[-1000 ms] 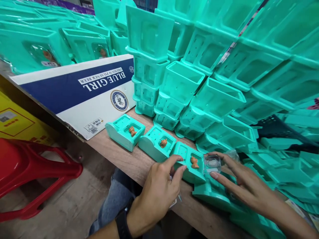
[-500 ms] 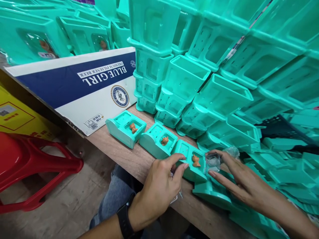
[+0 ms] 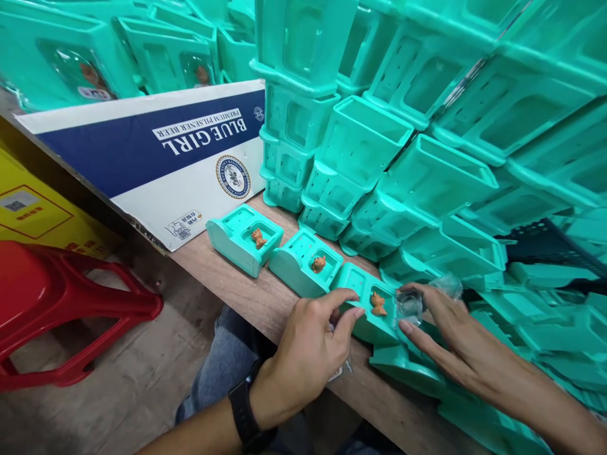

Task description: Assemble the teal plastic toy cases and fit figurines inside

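- A red plastic stool [image 3: 57, 316] stands on the floor at 9 o'clock of the bench [image 3: 265, 303], with a yellow carton [image 3: 28, 215] behind it.
- A blue-and-white cardboard box [image 3: 142, 158] lies along the back of the bench. At 12 o'clock of it are more teal trays with clear windows.
- The far-left tray [image 3: 232, 237] lies flat on the bench with a small brown figurine [image 3: 258, 238] in its recess.
- The middle tray [image 3: 298, 268] is just beside it at 4 o'clock and holds a second figurine [image 3: 318, 264] in its own recess.
- The left hand [image 3: 303, 354] wears a black watch [image 3: 244, 411]. Its fingers are curled: the thumb lies on top of the near tray [image 3: 353, 281] and the forefinger presses against that tray's front wall, pinching its left end.
- The near tray's recess holds a third figurine [image 3: 378, 304], at 3 o'clock of the left thumb tip and clear of it.
- The clear cover [image 3: 409, 308] is just beside that figurine at 3 o'clock, over the tray's right edge.
- The right hand [image 3: 455, 344] has its fingers closed on the clear cover, with the thumb at 6 o'clock of it and the other fingertips at 12 o'clock.
- Stacked empty teal trays [image 3: 427, 183] lean in rows from 12 to 3 o'clock of the hands.
- A black basket [image 3: 545, 243] shows among them at 2 o'clock.
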{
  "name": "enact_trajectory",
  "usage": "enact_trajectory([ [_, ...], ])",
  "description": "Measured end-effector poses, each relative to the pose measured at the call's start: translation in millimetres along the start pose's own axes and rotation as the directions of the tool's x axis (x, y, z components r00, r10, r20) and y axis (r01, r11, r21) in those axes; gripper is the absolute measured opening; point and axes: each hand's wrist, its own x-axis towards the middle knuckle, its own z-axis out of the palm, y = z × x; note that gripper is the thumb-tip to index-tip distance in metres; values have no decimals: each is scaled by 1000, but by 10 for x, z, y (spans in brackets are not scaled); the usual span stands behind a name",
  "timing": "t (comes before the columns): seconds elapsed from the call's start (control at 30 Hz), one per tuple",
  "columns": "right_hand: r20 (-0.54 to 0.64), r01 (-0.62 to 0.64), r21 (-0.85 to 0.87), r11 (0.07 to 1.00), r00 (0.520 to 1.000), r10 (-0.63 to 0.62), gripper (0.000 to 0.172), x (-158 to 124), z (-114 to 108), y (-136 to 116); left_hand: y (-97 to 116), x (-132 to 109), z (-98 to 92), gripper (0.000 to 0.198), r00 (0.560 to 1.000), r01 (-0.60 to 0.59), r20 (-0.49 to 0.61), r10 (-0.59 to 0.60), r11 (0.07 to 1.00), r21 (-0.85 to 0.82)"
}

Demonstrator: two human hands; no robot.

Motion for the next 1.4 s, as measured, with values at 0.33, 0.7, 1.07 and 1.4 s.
enact_trajectory([
  [0.33,-81,110,-126,986,989,-121,50,-58,155,140,-13,10,7,20,1000,-10,-14,10,999,-43],
  [0.7,-160,91,-265,960,978,-137,58,-80,221,39,-51,12,17,20,999,-31,-18,30,998,-56],
  [1.07,-374,-16,-311,950,921,-107,43,-189,407,-499,-27,-87,37,32,995,41,-77,-68,951,-307],
  [1.4,-319,40,-368,929,933,-166,42,-92,374,-525,-3,-142,-65,57,903,343,97,-419,563,-752],
])
